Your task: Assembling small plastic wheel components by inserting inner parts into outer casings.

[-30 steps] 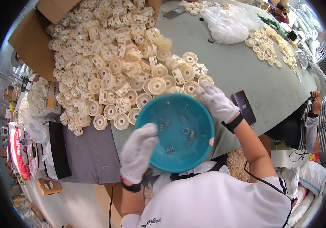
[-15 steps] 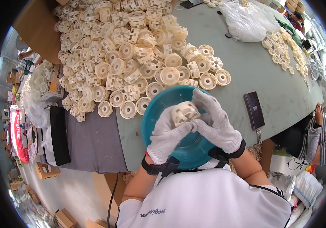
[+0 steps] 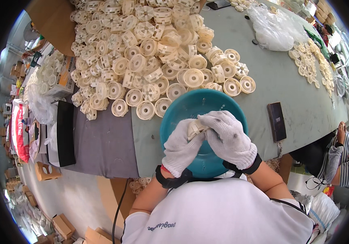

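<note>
Both gloved hands grip one cream plastic wheel over the teal bowl.

The left hand [image 3: 182, 148] and right hand [image 3: 229, 138] close together around the wheel [image 3: 194, 128], held above the bowl [image 3: 178, 112], apparently so loose bits drop inside; the desk [image 3: 296, 93] carries the heap of wheels [image 3: 150, 53] within reach.

Knit cotton gloves, white and matt with grey smudges, are covering left hand [image 3: 181, 148] and right hand [image 3: 229, 138]. Cream wheel part [image 3: 195, 128] between them is showing as smooth moulded plastic, faintly shiny. Teal bowl [image 3: 182, 112] is looking like glossy plastic. Grey-green tabletop [image 3: 292, 87] is reading matt. Black phone [image 3: 277, 121] is reflecting glassily. Clear bags [image 3: 272, 30] are crinkling, thin film.
</note>
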A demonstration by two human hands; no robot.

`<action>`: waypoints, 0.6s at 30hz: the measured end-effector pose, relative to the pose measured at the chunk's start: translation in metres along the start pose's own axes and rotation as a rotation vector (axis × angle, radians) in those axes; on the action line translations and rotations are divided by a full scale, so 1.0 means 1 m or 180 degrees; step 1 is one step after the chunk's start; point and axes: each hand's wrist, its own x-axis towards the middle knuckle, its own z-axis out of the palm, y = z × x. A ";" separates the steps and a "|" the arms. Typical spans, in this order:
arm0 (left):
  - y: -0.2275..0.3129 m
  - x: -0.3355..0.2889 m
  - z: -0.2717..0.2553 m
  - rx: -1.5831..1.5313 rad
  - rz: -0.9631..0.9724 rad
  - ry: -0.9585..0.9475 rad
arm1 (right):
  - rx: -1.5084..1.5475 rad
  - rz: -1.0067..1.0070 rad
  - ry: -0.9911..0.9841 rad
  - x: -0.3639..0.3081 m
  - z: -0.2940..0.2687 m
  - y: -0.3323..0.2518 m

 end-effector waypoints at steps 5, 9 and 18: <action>-0.016 0.001 0.000 0.0222 0.0278 0.0019 | 0.0456 0.0396 -0.0341 -0.007 -0.001 -0.005; -0.010 0.015 -0.011 -0.1628 -0.0320 -0.1131 | 0.1547 0.1403 0.0258 -0.026 0.015 0.006; -0.023 0.004 -0.007 -0.3281 -0.1012 -0.0567 | 0.2500 0.2131 0.0330 -0.031 0.008 0.024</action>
